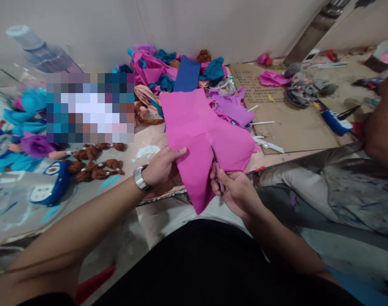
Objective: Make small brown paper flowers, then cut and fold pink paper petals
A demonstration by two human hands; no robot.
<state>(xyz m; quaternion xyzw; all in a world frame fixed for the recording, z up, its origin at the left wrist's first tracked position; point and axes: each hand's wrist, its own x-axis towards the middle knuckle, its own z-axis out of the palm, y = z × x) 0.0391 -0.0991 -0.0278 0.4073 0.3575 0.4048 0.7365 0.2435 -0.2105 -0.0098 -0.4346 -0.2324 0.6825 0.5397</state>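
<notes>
A wide pink sheet (194,136), of foam or thick paper, is held up at the table's front edge. My left hand (164,166), with a metal watch on its wrist, grips the sheet's left edge, thumb on top and fingers hidden beneath. My right hand (234,187) is closed round a small pair of scissors (217,172). Their blades sit in a slit running up from the sheet's lower edge, one blade showing above the pink. A pointed flap of the sheet hangs down left of the scissors.
Behind the sheet lies a heap of pink and teal scraps (152,68) with a blue piece (187,74). Brown yarn bundles (97,163) and a blue case (55,182) lie left. A cardboard sheet (276,127) holds white sticks; another person's arm (383,123) is at right.
</notes>
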